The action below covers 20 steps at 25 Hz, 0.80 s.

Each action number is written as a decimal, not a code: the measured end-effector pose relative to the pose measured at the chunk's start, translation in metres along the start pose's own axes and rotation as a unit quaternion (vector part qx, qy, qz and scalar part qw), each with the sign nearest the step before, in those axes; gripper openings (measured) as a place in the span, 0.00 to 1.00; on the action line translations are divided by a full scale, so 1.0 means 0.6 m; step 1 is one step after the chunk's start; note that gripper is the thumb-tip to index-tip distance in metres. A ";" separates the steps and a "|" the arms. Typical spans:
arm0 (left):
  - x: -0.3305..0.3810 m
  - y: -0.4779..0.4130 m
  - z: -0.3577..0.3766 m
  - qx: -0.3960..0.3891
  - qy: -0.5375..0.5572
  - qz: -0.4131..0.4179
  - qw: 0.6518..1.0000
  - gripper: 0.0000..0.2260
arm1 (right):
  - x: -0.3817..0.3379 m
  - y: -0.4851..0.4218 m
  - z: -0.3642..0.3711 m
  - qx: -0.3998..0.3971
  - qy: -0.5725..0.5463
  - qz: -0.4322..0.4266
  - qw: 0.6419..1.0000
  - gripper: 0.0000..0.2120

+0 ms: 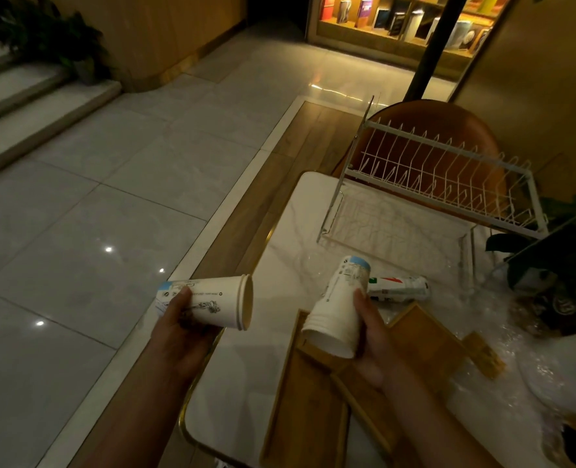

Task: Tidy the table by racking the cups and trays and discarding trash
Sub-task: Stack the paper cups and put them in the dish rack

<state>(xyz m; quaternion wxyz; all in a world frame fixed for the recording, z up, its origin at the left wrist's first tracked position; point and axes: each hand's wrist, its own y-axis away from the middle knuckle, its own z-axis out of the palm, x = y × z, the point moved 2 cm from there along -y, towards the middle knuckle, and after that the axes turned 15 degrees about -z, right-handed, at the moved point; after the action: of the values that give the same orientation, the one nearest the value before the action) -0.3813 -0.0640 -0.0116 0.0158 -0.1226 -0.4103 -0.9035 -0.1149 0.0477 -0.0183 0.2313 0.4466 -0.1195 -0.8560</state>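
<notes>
Cups came to two stacks, one per hand: the left hand (178, 319) held its grip around a sideways paper cup stack (212, 305) out past the tabletop (279, 265) edge, and the right hand (371, 336) gripped an inverted cup stack (339, 309) above two wooden trays (425, 336). One crushed can (398, 287) lay behind. One white wire rack (431, 184) stood beyond. Clear plastic wrap (502, 332) at right was hard to make out, and the dark potted plant (556, 251) was cut off.

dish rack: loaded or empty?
Empty. The white wire dish rack shows bare slots and a bare lower basket; both paper cups are in the hands, none racked yet.
</notes>
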 end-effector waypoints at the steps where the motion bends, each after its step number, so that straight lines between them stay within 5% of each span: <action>1: -0.005 -0.002 0.004 -0.002 0.002 0.000 1.000 0.25 | -0.007 0.011 -0.004 -0.001 -0.032 0.006 0.999 0.26; 4: -0.023 -0.008 0.018 -0.003 -0.015 0.001 1.000 0.25 | -0.025 0.046 -0.005 -0.018 -0.082 0.022 0.996 0.25; 7: -0.038 -0.016 0.031 0.010 -0.031 -0.003 0.999 0.28 | -0.056 0.067 0.002 -0.065 0.150 -0.027 0.986 0.29; 10: -0.050 -0.022 0.048 0.014 -0.045 -0.006 0.999 0.29 | -0.094 0.071 0.018 -0.137 0.438 -0.088 0.884 0.33; 12: -0.059 -0.024 0.059 0.013 -0.063 -0.014 0.998 0.25 | -0.115 0.068 0.035 -0.192 0.545 -0.104 0.810 0.30; 15: -0.074 -0.025 0.075 0.011 -0.115 -0.022 0.993 0.13 | -0.136 0.059 0.060 -0.211 0.657 -0.135 0.711 0.39; 20: -0.103 -0.007 0.094 -0.023 -0.104 -0.064 0.992 0.18 | -0.141 0.050 0.095 -0.175 0.635 -0.249 0.710 0.36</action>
<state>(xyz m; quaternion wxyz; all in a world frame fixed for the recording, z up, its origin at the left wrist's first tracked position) -0.3099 -0.0237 0.0063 -0.0875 -0.1894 -0.3955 -0.8945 -0.1110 0.0639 0.0866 0.1053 0.8500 0.3235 -0.4021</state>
